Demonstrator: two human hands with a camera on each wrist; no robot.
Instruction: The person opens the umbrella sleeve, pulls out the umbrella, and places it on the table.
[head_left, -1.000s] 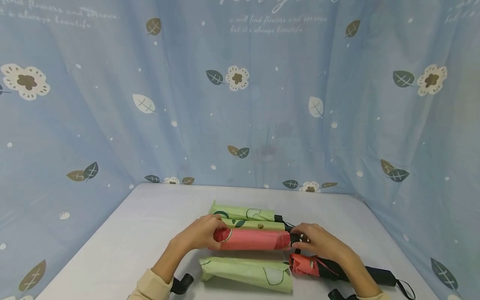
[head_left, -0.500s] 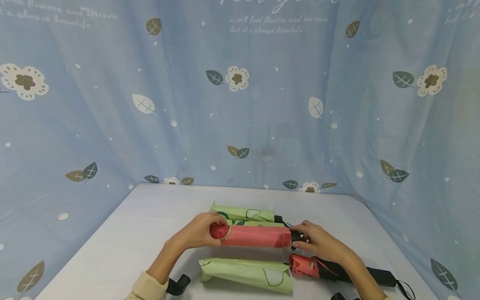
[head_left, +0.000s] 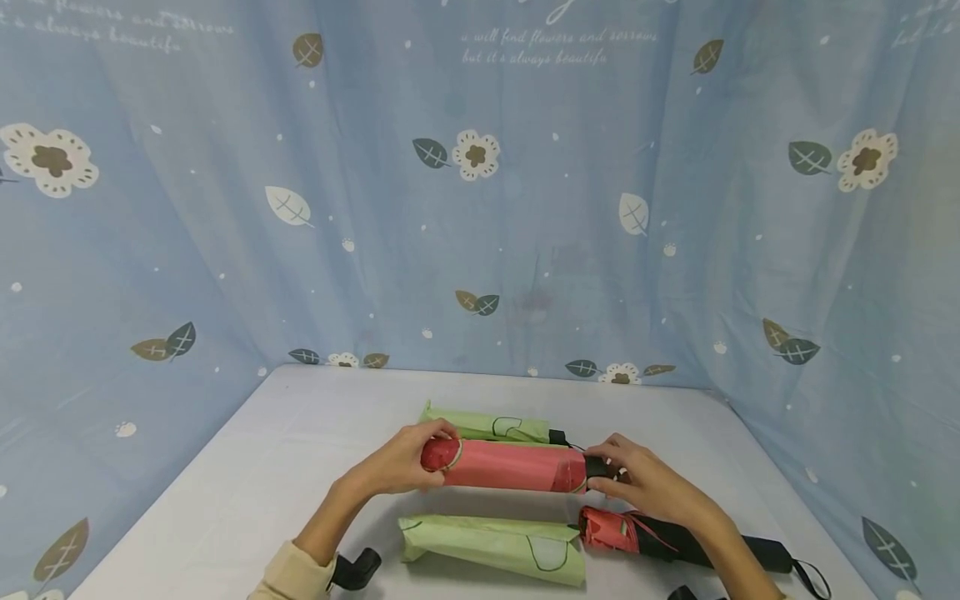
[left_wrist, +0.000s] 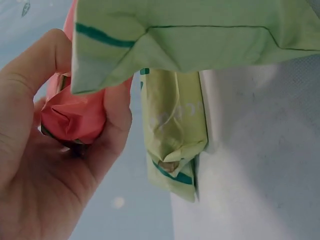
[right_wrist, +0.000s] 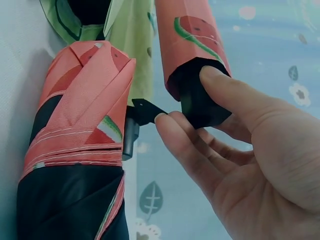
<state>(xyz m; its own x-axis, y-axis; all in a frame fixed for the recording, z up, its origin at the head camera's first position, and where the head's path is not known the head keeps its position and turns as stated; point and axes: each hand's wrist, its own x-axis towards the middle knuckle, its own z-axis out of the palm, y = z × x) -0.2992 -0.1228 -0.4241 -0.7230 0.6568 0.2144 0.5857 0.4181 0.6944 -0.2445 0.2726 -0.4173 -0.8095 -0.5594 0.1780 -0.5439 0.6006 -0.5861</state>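
Observation:
Both hands hold a folded pink umbrella (head_left: 510,464) with a watermelon print, level and a little above the table. My left hand (head_left: 408,458) grips its left end; in the left wrist view the fingers and thumb curl round the gathered pink tip (left_wrist: 75,120). At the other end, my right hand (head_left: 648,483) pinches the black handle (right_wrist: 200,97), and its fingertips touch a black strap (right_wrist: 146,111). Nearest me lies a light green umbrella sleeve (head_left: 491,546). Beside it, a red-and-black folded umbrella (right_wrist: 75,110) lies under the right forearm.
Behind the pink umbrella lies a light green folded umbrella (head_left: 491,425) with a black end; another green one (left_wrist: 175,115) is mostly hidden in the head view. A white table (head_left: 300,417) is bounded by a blue printed curtain (head_left: 480,250). A wrist camera (head_left: 356,569) sits by the left sleeve.
Both hands have raised the pink umbrella off the table and slightly away, so it now covers most of the green umbrella behind it. The other things have not moved.

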